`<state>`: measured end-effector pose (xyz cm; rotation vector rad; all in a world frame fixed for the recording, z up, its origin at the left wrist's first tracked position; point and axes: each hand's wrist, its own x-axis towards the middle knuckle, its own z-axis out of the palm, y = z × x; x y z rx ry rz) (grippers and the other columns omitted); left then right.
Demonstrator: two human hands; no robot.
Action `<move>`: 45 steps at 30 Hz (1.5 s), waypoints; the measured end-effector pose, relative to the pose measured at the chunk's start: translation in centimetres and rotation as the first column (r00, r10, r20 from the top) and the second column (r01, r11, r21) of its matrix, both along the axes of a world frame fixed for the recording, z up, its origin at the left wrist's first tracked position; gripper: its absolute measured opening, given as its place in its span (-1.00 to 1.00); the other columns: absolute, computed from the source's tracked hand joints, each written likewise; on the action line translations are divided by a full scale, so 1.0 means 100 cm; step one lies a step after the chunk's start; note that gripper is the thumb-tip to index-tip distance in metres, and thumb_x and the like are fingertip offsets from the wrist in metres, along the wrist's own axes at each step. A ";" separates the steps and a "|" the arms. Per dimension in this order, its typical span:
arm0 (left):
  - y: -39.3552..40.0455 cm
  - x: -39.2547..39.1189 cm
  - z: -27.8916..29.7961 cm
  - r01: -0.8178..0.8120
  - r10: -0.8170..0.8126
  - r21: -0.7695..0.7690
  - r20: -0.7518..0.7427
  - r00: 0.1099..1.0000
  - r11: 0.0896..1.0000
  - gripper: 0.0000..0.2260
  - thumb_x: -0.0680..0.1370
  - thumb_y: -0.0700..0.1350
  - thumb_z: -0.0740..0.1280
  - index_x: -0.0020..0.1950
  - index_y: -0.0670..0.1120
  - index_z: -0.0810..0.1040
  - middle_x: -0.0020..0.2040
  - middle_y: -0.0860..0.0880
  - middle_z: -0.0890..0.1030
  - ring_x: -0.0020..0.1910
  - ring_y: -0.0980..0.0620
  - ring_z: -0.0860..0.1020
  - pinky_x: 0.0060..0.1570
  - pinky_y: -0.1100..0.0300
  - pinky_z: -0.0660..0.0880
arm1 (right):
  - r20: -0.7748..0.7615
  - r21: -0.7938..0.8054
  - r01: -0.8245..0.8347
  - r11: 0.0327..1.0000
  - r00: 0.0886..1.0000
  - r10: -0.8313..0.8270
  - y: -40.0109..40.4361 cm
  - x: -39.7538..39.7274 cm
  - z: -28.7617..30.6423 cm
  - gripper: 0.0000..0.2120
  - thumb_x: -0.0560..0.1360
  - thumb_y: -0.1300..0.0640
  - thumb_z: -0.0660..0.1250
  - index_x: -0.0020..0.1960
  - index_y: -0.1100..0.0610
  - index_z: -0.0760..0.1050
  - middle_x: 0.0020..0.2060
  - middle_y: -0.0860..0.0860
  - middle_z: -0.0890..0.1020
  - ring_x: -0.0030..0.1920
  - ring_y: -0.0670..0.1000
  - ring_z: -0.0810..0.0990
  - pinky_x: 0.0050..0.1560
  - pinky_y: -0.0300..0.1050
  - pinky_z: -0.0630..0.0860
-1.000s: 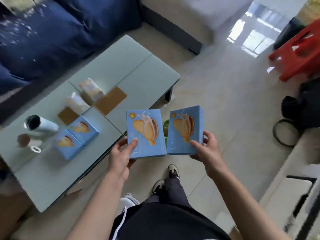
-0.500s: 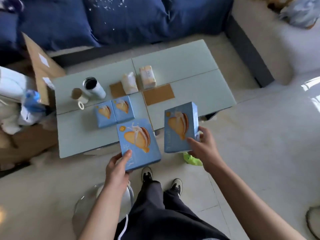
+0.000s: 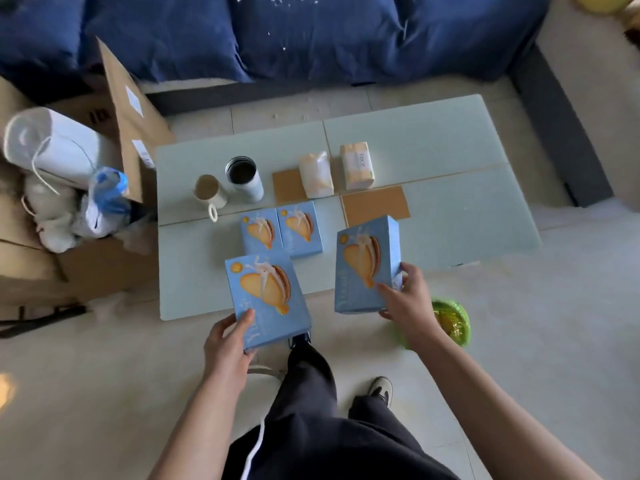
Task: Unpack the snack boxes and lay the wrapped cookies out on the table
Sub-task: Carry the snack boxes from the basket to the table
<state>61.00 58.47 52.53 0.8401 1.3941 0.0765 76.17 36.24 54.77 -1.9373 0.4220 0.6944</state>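
Note:
My left hand (image 3: pixel 227 344) grips the near end of a blue snack box (image 3: pixel 266 299) with a cookie picture, held above the near edge of the pale green table (image 3: pixel 450 216). My right hand (image 3: pixel 408 299) holds a second blue snack box (image 3: pixel 367 265) by its lower right corner, over the table's near edge. Two more blue snack boxes (image 3: pixel 259 232) (image 3: pixel 301 230) lie side by side on the table just beyond. No wrapped cookies are visible.
On the table stand a dark-mouthed flask (image 3: pixel 244 178), a small cup (image 3: pixel 209 192) and two tissue packs (image 3: pixel 317 174) (image 3: pixel 356 166). Cardboard boxes (image 3: pixel 131 116) with bags sit left. A blue sofa (image 3: pixel 311 32) lies behind. A green bin (image 3: pixel 450 320) stands by my right hand.
The view has turned to face the table squarely. Both hands have carried their boxes forward over the table's near edge, and the two boxes have spread further apart.

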 end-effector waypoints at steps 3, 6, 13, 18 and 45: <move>0.040 0.012 -0.006 0.020 -0.020 0.006 -0.019 1.000 1.000 -0.69 0.50 -0.21 0.45 0.20 -0.18 0.48 0.10 -0.20 0.62 0.03 -0.17 0.60 0.13 -0.09 0.50 | -0.005 -0.058 0.000 0.998 1.000 0.000 0.035 0.004 -0.011 -0.37 0.28 0.05 0.37 0.33 0.04 0.32 0.14 0.07 0.48 0.10 0.12 0.54 0.03 0.23 0.59; 0.073 0.024 -0.017 0.049 -0.049 0.020 -0.028 0.998 0.999 -0.68 0.50 -0.20 0.46 0.21 -0.15 0.48 0.06 -0.15 0.62 -0.02 -0.11 0.59 0.00 0.02 0.49 | -0.019 -0.107 0.008 0.994 1.000 -0.010 0.063 0.012 -0.024 -0.34 0.32 0.06 0.38 0.39 0.05 0.30 0.18 0.10 0.40 0.07 0.12 0.52 0.03 0.22 0.59; 0.117 0.055 -0.052 0.104 -0.102 0.022 -0.072 0.992 0.994 -0.66 0.49 -0.15 0.48 0.20 -0.13 0.47 0.04 -0.11 0.61 0.03 -0.13 0.58 0.09 -0.05 0.51 | -0.057 -0.159 -0.042 0.986 0.998 0.033 0.106 0.040 -0.051 -0.43 0.45 0.17 0.38 0.41 0.09 0.26 0.19 0.10 0.32 -0.05 0.02 0.47 0.05 0.18 0.59; 0.131 0.077 -0.083 0.093 -0.092 0.005 -0.096 0.991 0.996 -0.66 0.49 -0.13 0.49 0.20 -0.11 0.48 0.06 -0.10 0.61 0.09 -0.15 0.59 0.16 -0.07 0.50 | -0.059 -0.152 -0.065 0.986 0.997 0.057 0.130 0.064 -0.075 -0.41 0.46 0.19 0.35 0.44 0.08 0.25 0.17 0.06 0.30 -0.01 0.06 0.47 0.06 0.17 0.59; 0.154 0.126 -0.255 0.206 -0.196 0.209 -0.069 0.978 0.956 -0.76 0.51 -0.07 0.46 0.14 0.04 0.52 0.09 -0.09 0.65 0.00 -0.07 0.63 0.06 -0.08 0.55 | -0.168 0.063 -0.134 0.989 0.975 0.143 0.180 0.127 -0.246 -0.56 0.50 0.34 0.23 0.33 0.04 0.32 -0.04 0.02 0.48 0.00 0.08 0.58 -0.04 0.10 0.62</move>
